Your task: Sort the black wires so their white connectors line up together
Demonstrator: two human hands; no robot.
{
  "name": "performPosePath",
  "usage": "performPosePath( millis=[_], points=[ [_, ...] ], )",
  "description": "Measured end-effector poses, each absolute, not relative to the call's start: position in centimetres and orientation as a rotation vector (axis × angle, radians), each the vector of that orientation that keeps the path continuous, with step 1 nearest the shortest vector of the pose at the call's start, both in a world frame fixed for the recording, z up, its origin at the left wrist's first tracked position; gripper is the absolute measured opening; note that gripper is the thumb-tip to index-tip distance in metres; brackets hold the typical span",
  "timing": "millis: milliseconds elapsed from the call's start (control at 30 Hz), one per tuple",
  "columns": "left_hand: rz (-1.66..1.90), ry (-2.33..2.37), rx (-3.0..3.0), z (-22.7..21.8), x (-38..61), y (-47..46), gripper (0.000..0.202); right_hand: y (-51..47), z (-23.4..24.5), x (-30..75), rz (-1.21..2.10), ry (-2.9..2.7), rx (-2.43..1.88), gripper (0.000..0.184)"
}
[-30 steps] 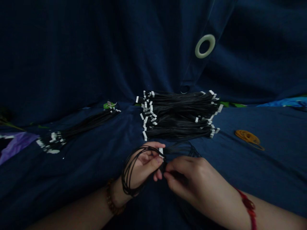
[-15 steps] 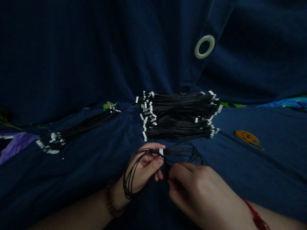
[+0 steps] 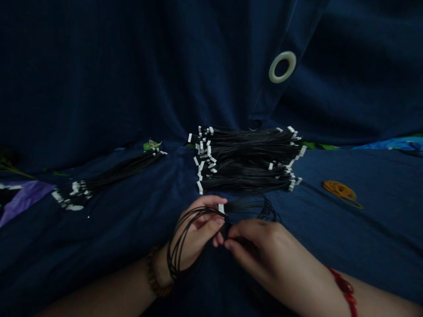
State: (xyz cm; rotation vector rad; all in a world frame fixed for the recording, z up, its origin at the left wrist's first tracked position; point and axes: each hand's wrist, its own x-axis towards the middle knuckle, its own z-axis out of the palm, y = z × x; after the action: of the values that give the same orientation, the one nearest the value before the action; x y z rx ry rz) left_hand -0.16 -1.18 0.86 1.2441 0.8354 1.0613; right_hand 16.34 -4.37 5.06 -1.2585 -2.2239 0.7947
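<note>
Dark blue cloth (image 3: 99, 229) covers surface, rising in folds at back. Near edge, centre: left hand (image 3: 198, 231) pinches looped black wires (image 3: 180, 240) at white connector (image 3: 221, 208), loops hanging round wrist. Right hand (image 3: 261, 251) just beside, fingertips closed on same wires (grip point partly hidden). Beyond, mid-cloth: wire stack (image 3: 247, 160), white connectors at both ends. Left of it, smaller bundle (image 3: 109, 178) lying aslant. Towards right edge: orange bands (image 3: 342, 191). Far back: pale ring (image 3: 282, 67) set in upright cloth.
</note>
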Motion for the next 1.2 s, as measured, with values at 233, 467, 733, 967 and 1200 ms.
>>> performPosePath(
  millis=[233, 467, 733, 967, 1200],
  points=[
    [1.068, 0.825, 1.155, 1.4, 0.0, -1.5, 0.035, -4.0, 4.6, 16.4, 1.227, -1.922, -1.234, 0.022],
    [1.044, 0.859, 1.261, 1.3, 0.1, -1.5, 0.029, -3.1, 3.7, 15.7, 1.376, -1.693, -1.207, 0.020],
    [0.992, 0.894, 1.271, 1.3, 0.2, -1.4, 0.028, -2.7, 3.8, 16.3, 1.235, -1.818, -1.234, 0.020],
    [1.060, 0.843, 1.179, 1.2, 0.4, -1.2, 0.027, -3.4, 4.9, 16.9, 1.261, -1.978, -1.214, 0.020],
    [1.048, 0.888, 1.235, 1.5, 0.2, -1.3, 0.032, -3.8, 4.3, 16.8, 1.322, -1.972, -1.350, 0.021]
  ],
)
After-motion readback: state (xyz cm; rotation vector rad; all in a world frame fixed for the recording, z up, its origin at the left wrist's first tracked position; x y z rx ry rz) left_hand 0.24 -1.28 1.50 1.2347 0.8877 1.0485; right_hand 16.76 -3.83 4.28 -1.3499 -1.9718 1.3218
